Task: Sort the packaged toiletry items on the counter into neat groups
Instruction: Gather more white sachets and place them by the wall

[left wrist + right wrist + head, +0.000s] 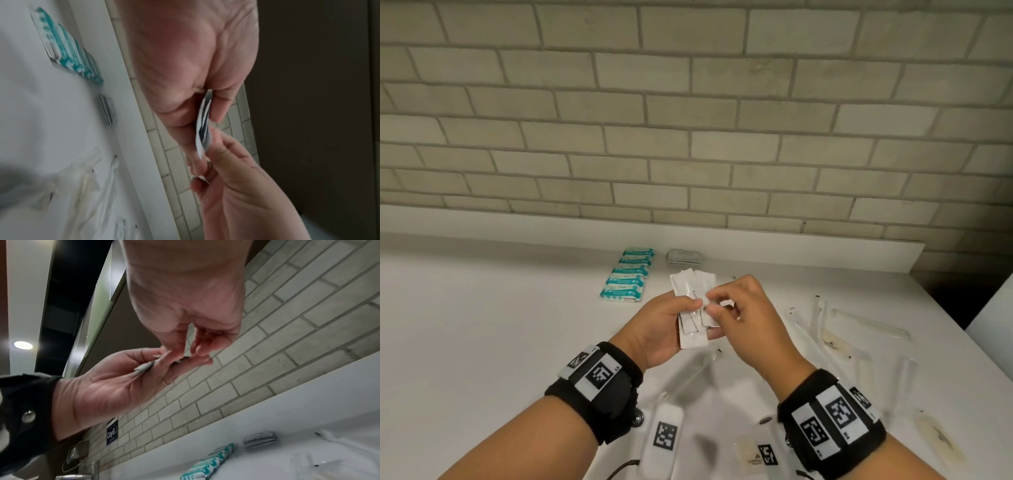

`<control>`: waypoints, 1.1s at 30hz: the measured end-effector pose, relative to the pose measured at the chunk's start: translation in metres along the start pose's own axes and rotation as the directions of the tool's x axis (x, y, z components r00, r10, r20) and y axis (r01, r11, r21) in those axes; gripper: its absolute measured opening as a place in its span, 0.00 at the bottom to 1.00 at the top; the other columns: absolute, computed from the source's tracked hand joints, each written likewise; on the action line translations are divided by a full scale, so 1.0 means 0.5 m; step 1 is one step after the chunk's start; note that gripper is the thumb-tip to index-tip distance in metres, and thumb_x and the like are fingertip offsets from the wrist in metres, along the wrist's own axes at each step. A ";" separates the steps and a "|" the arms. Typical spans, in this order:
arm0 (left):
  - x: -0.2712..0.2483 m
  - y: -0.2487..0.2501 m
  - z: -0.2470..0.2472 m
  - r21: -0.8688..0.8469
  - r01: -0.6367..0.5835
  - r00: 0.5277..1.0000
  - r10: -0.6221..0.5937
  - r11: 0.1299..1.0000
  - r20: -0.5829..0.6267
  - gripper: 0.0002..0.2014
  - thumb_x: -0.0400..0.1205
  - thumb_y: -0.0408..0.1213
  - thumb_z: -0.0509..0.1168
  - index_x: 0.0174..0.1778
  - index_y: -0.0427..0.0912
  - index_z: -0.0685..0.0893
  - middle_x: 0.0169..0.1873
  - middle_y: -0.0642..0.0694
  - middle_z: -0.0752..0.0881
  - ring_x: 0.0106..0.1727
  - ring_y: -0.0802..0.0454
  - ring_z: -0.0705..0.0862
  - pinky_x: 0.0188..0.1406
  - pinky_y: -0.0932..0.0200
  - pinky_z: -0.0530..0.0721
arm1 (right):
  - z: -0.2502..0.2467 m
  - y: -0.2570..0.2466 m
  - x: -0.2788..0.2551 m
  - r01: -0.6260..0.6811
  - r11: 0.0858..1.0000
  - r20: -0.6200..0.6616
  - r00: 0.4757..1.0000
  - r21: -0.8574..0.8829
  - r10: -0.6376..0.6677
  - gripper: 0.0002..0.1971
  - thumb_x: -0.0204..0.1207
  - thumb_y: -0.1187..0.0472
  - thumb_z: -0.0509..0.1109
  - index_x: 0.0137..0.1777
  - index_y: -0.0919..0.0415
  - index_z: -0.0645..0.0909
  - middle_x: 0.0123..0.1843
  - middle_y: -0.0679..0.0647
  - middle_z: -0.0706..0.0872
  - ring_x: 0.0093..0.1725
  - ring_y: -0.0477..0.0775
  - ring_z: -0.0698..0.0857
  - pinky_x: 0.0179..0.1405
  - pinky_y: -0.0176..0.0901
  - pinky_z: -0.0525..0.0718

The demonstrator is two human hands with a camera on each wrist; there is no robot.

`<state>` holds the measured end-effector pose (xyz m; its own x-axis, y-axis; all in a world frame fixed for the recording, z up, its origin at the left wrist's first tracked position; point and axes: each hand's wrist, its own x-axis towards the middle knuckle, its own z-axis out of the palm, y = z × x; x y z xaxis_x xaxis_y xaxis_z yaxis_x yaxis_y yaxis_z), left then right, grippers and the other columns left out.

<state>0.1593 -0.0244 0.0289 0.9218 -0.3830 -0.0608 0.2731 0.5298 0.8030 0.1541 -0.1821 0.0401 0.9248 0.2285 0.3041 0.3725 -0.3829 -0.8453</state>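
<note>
My left hand (698, 317) grips a fanned stack of thin white sachets (690, 294) above the white counter (482, 325), thumb on top and fingers underneath. My right hand (714, 303) meets it from the right, and its thumb and forefinger pinch the stack's edge. The left wrist view shows the sachets (200, 142) edge-on between my left hand (202, 112) and right hand (211, 146). From the right wrist, the sachets (144, 367) lie across the left hand's fingers (197, 361). A row of teal packets (628, 275) and a small stack of grey packets (685, 256) lie behind.
Several clear-wrapped long items (825, 329) lie scattered on the counter's right half, near its right edge (945, 308). A brick wall (688, 120) stands behind a low ledge. A tap (94, 470) shows at the far left in the right wrist view.
</note>
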 end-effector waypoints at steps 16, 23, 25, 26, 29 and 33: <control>-0.006 0.042 -0.046 0.194 -0.027 0.972 0.071 0.981 -0.223 0.14 0.81 0.30 0.67 0.62 0.41 0.84 0.58 0.39 0.89 0.60 0.39 0.87 0.56 0.44 0.87 | 0.024 -0.003 0.075 -0.252 0.841 0.185 0.965 0.478 0.184 0.16 0.74 0.74 0.73 0.61 0.63 0.84 0.43 0.55 0.91 0.42 0.57 0.90 0.38 0.47 0.88; -0.005 0.052 -0.046 0.138 0.084 0.965 -0.046 0.987 -0.258 0.16 0.86 0.36 0.53 0.63 0.32 0.80 0.48 0.34 0.89 0.44 0.42 0.91 0.40 0.55 0.90 | 0.006 0.027 0.082 -0.256 0.879 -0.129 0.935 0.403 0.331 0.09 0.75 0.67 0.73 0.52 0.56 0.82 0.50 0.59 0.89 0.48 0.60 0.89 0.48 0.54 0.87; -0.009 0.054 -0.050 0.122 0.094 0.963 -0.059 0.988 -0.262 0.17 0.85 0.31 0.52 0.65 0.30 0.79 0.51 0.33 0.89 0.46 0.41 0.91 0.39 0.55 0.91 | -0.016 0.024 0.079 -0.268 0.876 -0.130 0.930 0.402 0.344 0.10 0.75 0.69 0.73 0.52 0.55 0.80 0.52 0.59 0.89 0.51 0.60 0.88 0.49 0.52 0.87; -0.009 0.052 -0.049 0.140 0.090 0.967 -0.052 0.986 -0.251 0.16 0.85 0.29 0.53 0.66 0.31 0.79 0.53 0.33 0.89 0.47 0.41 0.91 0.39 0.56 0.90 | -0.024 0.021 0.077 -0.271 0.878 -0.101 0.937 0.395 0.335 0.11 0.75 0.69 0.73 0.54 0.55 0.80 0.52 0.58 0.88 0.51 0.59 0.88 0.47 0.49 0.86; -0.013 0.043 -0.029 0.284 0.070 0.979 -0.012 0.956 -0.202 0.12 0.85 0.31 0.61 0.63 0.37 0.82 0.55 0.38 0.90 0.49 0.43 0.91 0.38 0.59 0.88 | -0.034 -0.005 0.068 -0.275 0.857 0.054 0.958 0.437 0.280 0.11 0.76 0.70 0.72 0.56 0.57 0.82 0.48 0.56 0.90 0.45 0.55 0.89 0.40 0.42 0.86; -0.004 0.027 -0.001 0.459 0.043 0.988 0.030 0.887 -0.151 0.12 0.81 0.36 0.69 0.60 0.43 0.84 0.52 0.42 0.91 0.47 0.44 0.91 0.32 0.64 0.83 | -0.025 -0.031 0.055 -0.285 0.860 0.160 0.958 0.423 0.239 0.08 0.76 0.69 0.72 0.52 0.59 0.85 0.43 0.56 0.92 0.39 0.53 0.91 0.33 0.40 0.87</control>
<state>0.1612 -0.0159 0.0398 0.9606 -0.2481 -0.1252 0.1555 0.1065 0.9821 0.1746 -0.1809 0.0669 0.9626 0.2701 0.0187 0.0240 -0.0163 -0.9996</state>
